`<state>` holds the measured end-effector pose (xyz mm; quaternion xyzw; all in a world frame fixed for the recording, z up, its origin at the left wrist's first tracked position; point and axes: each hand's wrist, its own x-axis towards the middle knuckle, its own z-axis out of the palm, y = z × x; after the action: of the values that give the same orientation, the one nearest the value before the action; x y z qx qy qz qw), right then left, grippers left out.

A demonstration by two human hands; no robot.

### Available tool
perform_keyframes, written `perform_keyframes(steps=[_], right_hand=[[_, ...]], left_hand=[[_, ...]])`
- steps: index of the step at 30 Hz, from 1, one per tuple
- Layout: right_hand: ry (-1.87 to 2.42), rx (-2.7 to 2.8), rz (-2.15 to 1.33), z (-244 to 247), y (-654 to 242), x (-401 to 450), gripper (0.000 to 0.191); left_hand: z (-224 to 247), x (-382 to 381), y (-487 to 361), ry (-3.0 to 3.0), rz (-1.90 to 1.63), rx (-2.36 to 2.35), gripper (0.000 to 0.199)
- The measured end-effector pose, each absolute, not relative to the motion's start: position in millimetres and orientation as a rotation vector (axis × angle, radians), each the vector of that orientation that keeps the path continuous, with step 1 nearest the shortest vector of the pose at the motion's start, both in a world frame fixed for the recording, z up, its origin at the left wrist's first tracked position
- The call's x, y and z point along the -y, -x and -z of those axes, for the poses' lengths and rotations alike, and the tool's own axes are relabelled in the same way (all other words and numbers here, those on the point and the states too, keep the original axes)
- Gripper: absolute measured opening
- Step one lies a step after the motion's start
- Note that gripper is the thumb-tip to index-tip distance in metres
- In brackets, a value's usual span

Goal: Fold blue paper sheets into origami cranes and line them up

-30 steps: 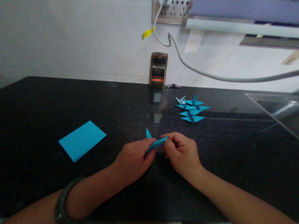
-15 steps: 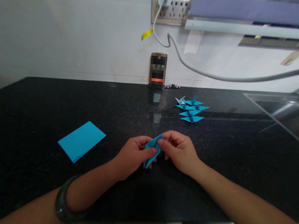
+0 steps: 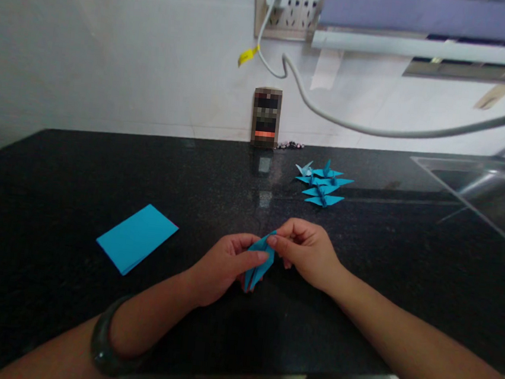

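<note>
A piece of folded blue origami paper is held between my two hands, a little above the dark countertop. My left hand grips it from the left, thumb pressed across its front and the other fingers behind it. With thumb and forefinger, my right hand pinches the paper's upper right corner. The paper's lower end splits into two narrow points. Beyond my right hand lie several blue folded paper cranes, grouped together, with a paler one at the group's left.
A stack of blue paper lies on the black countertop at left. Against the wall leans a phone-like device, blurred out, with a beaded string beside it. A grey cable hangs from the socket. A sink is at right.
My right hand has moved slightly up and right with the pinched corner. The folded paper is a bit more tilted, and my left thumb still lies across it.
</note>
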<state>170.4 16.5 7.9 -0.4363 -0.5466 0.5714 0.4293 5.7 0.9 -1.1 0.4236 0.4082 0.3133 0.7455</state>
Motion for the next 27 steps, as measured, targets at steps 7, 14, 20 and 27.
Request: perform_keyframes(steps=[7,14,20,27], right_hand=[[1.006,1.334,-1.478,-5,-170,-17,0.026],[0.907,1.268,-1.563,1,-169,-16,0.024],[0.937,1.210,-1.604,2,-169,-18,0.022],[0.925,1.208,-1.604,4,-169,-17,0.020]], left_hand=[[1,-1,-8,-0.882,-0.736,-0.924,0.039],[1,0,-8,-0.927,-0.789,-0.932,0.038],[-1,1,-7,-0.996,-0.781,-0.970,0.038],[-3,1,-8,-1.034,-0.750,-1.033,0.041]])
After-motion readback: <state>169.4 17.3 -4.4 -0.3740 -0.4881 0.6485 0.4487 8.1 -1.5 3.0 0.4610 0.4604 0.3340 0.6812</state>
